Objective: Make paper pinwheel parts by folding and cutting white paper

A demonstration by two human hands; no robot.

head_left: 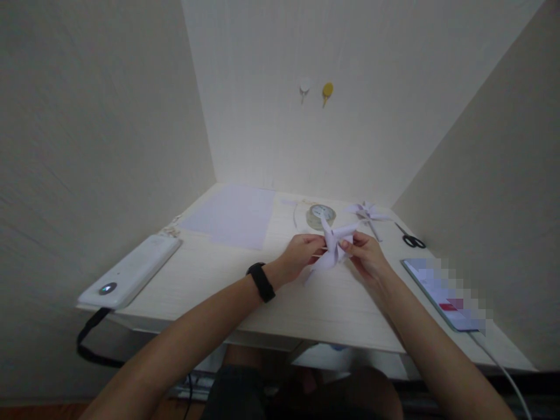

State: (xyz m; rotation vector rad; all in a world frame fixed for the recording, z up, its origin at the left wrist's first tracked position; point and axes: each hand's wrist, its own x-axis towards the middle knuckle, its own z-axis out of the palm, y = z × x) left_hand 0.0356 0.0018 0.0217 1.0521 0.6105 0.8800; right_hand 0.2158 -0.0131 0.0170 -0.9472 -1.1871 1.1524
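**A:** What do the two hands hold?

**B:** The left hand (300, 254) and the right hand (366, 258) meet over the middle of the desk (210, 274), with a folded paper (335, 245) between them. The paper is white, with pointed flaps standing up and one tip hanging toward the desk top. The left hand's fingers are curled in and pinch the paper's left side. The right hand's thumb and forefinger are closed on its right side, with the other fingers tucked beneath. A black wristband (261, 282) sits on the left wrist.

**A:** Can any writing be read?

**B:** The screen of the phone (441, 289), flat at the right edge of the desk, is blurred, and only a red bar shows. The white box (131, 271) at the left corner has a round lit mark, but no letters can be made out. The face of the tape roll (321, 216) is too small to read.

**A:** What lies around the hands, and what stands in the way?

**B:** The tape roll lies just behind the paper, whose upper flap overlaps it. A second paper shape (367, 211) rests behind the right hand. Scissors (411, 238) lie farther right, near the wall. A flat sheet (231, 216) lies at the back left. A white cable (503, 367) runs off the desk from the phone, and a black strap (90, 341) hangs from the box. A white hook (305, 87) and a yellow hook (327, 90) are on the back wall.
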